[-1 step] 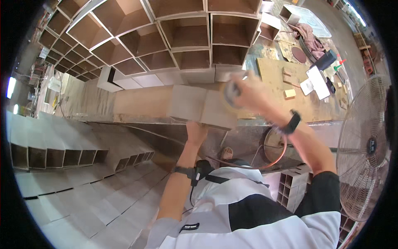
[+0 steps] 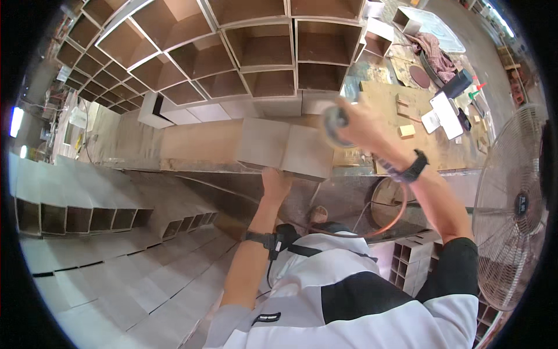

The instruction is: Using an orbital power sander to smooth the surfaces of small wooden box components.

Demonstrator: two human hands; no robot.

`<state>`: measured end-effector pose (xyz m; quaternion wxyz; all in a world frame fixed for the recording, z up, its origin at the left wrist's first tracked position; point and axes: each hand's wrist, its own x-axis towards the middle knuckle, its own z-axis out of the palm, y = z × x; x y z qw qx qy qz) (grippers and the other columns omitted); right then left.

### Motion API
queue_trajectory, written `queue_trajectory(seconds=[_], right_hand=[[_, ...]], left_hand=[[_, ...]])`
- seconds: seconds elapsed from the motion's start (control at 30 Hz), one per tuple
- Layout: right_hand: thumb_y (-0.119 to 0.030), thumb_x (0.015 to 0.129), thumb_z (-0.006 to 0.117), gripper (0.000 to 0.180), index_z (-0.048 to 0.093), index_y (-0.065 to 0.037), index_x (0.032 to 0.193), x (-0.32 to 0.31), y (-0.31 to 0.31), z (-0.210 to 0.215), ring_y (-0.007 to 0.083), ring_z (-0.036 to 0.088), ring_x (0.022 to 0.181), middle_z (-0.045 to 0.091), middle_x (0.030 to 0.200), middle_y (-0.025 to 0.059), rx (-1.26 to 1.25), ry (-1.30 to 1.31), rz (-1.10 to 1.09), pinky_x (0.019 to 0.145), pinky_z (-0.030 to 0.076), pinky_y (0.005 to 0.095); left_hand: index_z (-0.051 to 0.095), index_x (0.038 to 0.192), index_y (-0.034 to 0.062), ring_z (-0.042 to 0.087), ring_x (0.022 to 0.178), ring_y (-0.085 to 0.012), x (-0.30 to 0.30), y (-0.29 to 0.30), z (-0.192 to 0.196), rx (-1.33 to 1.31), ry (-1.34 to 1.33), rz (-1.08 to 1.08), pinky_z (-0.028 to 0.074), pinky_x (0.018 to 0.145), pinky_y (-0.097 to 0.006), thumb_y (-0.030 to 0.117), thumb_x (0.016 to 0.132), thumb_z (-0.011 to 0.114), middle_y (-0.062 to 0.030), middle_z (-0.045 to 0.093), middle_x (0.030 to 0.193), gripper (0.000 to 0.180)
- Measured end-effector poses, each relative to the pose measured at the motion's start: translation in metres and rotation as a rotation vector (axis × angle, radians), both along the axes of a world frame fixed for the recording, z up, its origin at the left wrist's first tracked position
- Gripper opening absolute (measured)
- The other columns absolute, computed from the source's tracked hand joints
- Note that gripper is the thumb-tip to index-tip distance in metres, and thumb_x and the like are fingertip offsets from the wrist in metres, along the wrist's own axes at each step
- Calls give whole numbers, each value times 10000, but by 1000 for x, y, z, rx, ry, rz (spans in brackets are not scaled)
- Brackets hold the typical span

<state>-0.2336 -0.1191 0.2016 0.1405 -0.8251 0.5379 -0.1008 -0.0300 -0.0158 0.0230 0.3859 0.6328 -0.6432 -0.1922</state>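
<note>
Two grey rectangular boxes (image 2: pixel 264 142), side by side with a seam between them, lie at the front edge of the bench. My left hand (image 2: pixel 275 185) is closed at their near lower edge, its fingertips partly hidden beneath. Above the right end of the boxes, my right hand (image 2: pixel 361 129) grips a round palm sander (image 2: pixel 335 125), slightly blurred by motion. I cannot tell whether its disc touches the box. An orange hose (image 2: pixel 398 214) hangs below my right wrist.
Stacked open-fronted grey boxes (image 2: pixel 261 46) wall off the bench's back. More boxes (image 2: pixel 116 267) fill the lower left. A caged fan (image 2: pixel 517 203) stands at right. On the bench lie a wooden board (image 2: pixel 381 99), a yellow block (image 2: pixel 406 131), a dark red disc (image 2: pixel 418 76) and a cloth (image 2: pixel 436 55).
My right hand and the sander have shifted a little to the right, off the right part of the boxes. My left hand stays in place at the near edge.
</note>
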Motion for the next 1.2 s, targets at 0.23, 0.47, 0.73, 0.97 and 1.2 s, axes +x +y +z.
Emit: queue_trajectory(seconds=[0.23, 0.47, 0.73, 0.97, 1.2], right_hand=[[-118, 735, 689, 593, 496, -69, 1293, -118, 45, -30, 277, 573, 1006, 541, 1157, 183, -228, -497, -273, 862, 478, 372], [-196, 874, 608, 515, 439, -63, 1342, -170, 105, -63, 156, 560, 855, 555, 1080, 77, -307, -1398, -940, 680, 472, 255], [-508, 889, 479, 446, 541, -87, 1021, -180, 127, -111, 143, 554, 596, 592, 764, 47, -97, -1754, -1139, 447, 400, 263], [-501, 842, 548, 557, 527, -53, 1172, -188, 136, -131, 178, 586, 807, 574, 1036, 76, 404, -1863, -908, 572, 470, 287], [-557, 812, 525, 534, 561, -92, 1072, -159, 116, -115, 154, 578, 604, 593, 784, 42, 227, -1821, -1099, 418, 405, 266]], left_hand=[[629, 1047, -20, 620, 972, -314, 1, 0, -26, 40, 63, 118, 471, 828, -347, -59, 784, 586, -175, 664, 1012, 270], [605, 1064, -49, 617, 998, -283, -15, 0, 9, -6, -106, 130, 471, 844, -346, -49, 797, 577, -152, 661, 1031, 269], [566, 1115, -51, 622, 956, -369, 15, 7, 0, 123, 126, 193, 473, 820, -390, -25, 751, 599, -223, 656, 991, 365], [603, 1106, -17, 603, 1028, -202, 33, 23, 47, 159, 576, 264, 461, 848, -297, -51, 829, 477, -125, 651, 1083, 306], [372, 1394, 79, 455, 1251, -273, 38, 51, 53, -8, 1104, -138, 331, 1089, -439, 336, 990, 405, -83, 412, 1420, 480]])
